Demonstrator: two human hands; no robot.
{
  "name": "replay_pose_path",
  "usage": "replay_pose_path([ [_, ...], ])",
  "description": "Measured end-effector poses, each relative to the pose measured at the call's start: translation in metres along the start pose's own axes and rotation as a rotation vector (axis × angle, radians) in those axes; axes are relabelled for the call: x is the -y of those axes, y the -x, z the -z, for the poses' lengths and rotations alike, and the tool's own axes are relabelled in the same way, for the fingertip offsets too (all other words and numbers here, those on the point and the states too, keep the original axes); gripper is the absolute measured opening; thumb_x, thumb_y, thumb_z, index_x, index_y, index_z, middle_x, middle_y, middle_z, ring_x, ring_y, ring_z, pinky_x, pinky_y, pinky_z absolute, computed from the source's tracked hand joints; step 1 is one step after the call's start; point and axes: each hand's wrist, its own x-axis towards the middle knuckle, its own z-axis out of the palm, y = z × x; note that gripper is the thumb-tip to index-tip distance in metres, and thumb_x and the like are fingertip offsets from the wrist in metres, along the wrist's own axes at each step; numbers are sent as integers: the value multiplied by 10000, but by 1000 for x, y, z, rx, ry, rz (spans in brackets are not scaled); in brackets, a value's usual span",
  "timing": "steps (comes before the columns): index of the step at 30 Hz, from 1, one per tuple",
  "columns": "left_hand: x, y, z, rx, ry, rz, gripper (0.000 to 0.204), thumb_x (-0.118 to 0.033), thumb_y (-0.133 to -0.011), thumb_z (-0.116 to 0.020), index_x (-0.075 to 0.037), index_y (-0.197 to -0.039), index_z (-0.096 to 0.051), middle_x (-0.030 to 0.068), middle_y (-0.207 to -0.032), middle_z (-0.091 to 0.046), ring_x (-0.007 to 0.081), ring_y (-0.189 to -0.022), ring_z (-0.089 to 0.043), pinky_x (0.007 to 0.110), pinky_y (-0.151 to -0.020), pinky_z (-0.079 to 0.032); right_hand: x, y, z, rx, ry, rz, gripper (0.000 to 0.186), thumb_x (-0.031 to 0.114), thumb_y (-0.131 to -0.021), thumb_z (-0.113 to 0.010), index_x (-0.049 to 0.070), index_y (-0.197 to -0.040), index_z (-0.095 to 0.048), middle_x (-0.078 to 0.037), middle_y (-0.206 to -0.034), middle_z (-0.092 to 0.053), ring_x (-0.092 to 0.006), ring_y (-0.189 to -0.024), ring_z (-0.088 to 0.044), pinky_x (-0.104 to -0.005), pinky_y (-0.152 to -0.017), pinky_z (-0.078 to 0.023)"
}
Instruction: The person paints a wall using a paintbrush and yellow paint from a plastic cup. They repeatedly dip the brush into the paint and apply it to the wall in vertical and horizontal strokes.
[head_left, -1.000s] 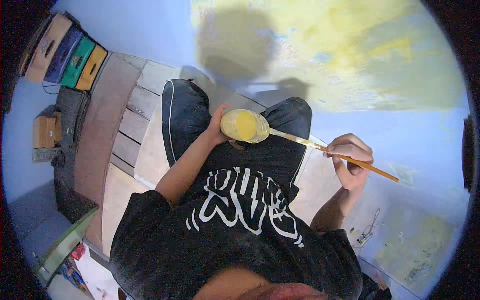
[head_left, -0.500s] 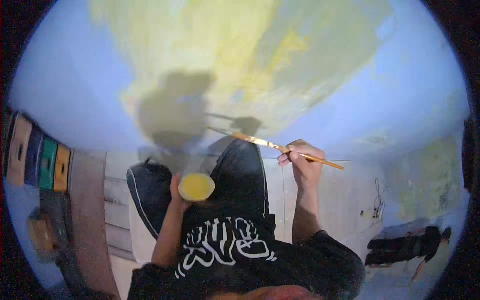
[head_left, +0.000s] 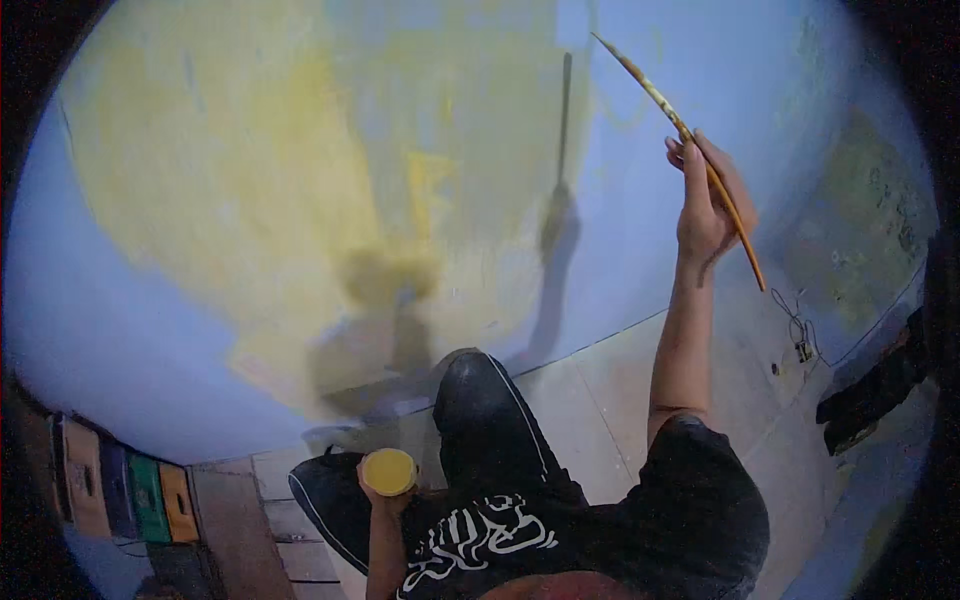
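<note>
My right hand (head_left: 715,200) is raised toward the wall, its fingers closed round the handle of a long, thin paintbrush (head_left: 645,85). The brush points up and left, its fine tip near the border between the painted patch and the blue wall. Whether the bristles touch the wall, I cannot tell. Low by my lap, my left hand (head_left: 382,500) grips a round cup of yellow paint (head_left: 390,472). Across the blue wall (head_left: 150,330) spreads a large yellow patch (head_left: 230,140) with a greyish-green area (head_left: 480,110) beside it.
My bent knees (head_left: 465,395) are close to the wall's foot, above pale floor tiles (head_left: 610,400). Coloured drawer-like boxes (head_left: 148,498) stand at the lower left. A cable (head_left: 800,335) lies on the floor at right, near a dark-clothed person's legs (head_left: 870,390).
My right hand has swung up and to the right with the paintbrush, from near my knee to high on the wall. The view has turned; the cup stays in my left hand.
</note>
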Motion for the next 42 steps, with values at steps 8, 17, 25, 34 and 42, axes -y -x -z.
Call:
replay_pose_path([
  [8,-10,-3,17,287,-28,74,545,-592,-918,-330,-160,-1136,-582,104,-1077,-651,361,-947,-653,509,-698,-571,-24,-22,-13,24,161,255,92,-13,-876,-647,-69,-933,-691,-156,-830,-708,-192,-744,-707,-280,-672,-581],
  [17,-6,-4,27,174,-333,-227,457,-508,-910,-411,-160,-1184,-521,79,-1095,-635,319,-904,-656,521,-752,-560,-31,3,-12,75,128,115,70,47,-834,-663,-7,-868,-690,-116,-809,-712,-186,-713,-692,-276,-640,-537],
  [25,-6,-15,38,51,55,-3,426,-498,-894,-432,-170,-1126,-573,64,-1047,-647,310,-910,-647,521,-770,-553,-31,-13,-11,3,112,174,91,25,-872,-650,-54,-889,-693,-137,-796,-707,-186,-714,-695,-282,-635,-561],
  [34,-8,-19,54,87,-1576,-634,447,-453,-802,-637,-155,-1129,-568,51,-1085,-635,293,-1060,-593,485,-898,-485,-42,-6,-22,21,70,113,70,50,-842,-666,0,-869,-706,-104,-786,-710,-177,-692,-679,-266,-635,-524],
  [42,-7,6,-12,-35,94,105,536,-621,-862,-356,-180,-1015,-621,96,-912,-673,395,-744,-661,453,-432,-529,-38,-7,-14,-47,65,126,70,36,-845,-651,-6,-862,-704,-101,-767,-708,-182,-680,-679,-274,-641,-526],
])
